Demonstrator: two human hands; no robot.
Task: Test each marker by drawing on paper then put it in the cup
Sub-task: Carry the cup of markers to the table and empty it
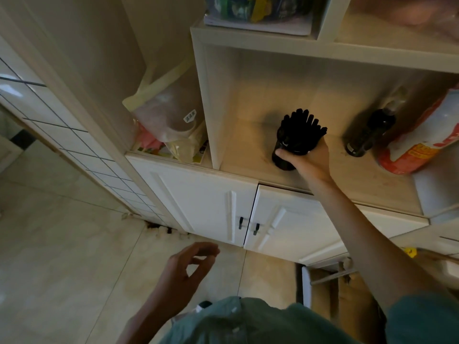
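A black cup stands on the cabinet shelf, packed with several black markers that fan out of its top. My right hand reaches up from the lower right and grips the cup, thumb across its front and fingers around the far side. My left hand hovers low in front of the cabinet doors, fingers loosely curved and holding nothing. No paper is in view.
A dark bottle and a large orange-white bag stand to the right on the same shelf. Plastic bags fill the compartment to the left. White cabinet doors are below, over a tiled floor.
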